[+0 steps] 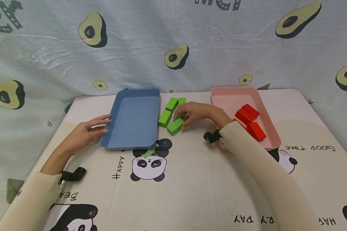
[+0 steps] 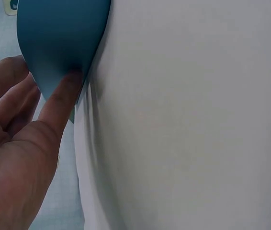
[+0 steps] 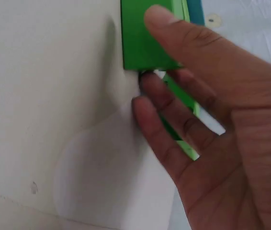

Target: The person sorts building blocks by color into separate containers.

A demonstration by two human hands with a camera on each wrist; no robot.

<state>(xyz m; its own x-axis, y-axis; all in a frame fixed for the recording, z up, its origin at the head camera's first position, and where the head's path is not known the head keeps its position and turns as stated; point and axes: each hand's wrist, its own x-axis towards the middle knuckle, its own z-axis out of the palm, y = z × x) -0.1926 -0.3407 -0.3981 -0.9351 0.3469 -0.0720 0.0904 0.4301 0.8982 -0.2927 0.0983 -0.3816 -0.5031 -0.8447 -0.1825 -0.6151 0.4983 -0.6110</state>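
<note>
Left hand (image 1: 85, 133): your extended fingers touch the blue tray (image 1: 133, 122) at its left rim
Right hand (image 1: 195, 111): you pinch one green block (image 1: 174, 127)
Block's place: on your desk (image 1: 196, 192), near the blue tray's right edge

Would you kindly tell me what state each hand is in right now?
Left hand: open, touching the side of the blue tray.
Right hand: closed, pinching a green block.
</note>
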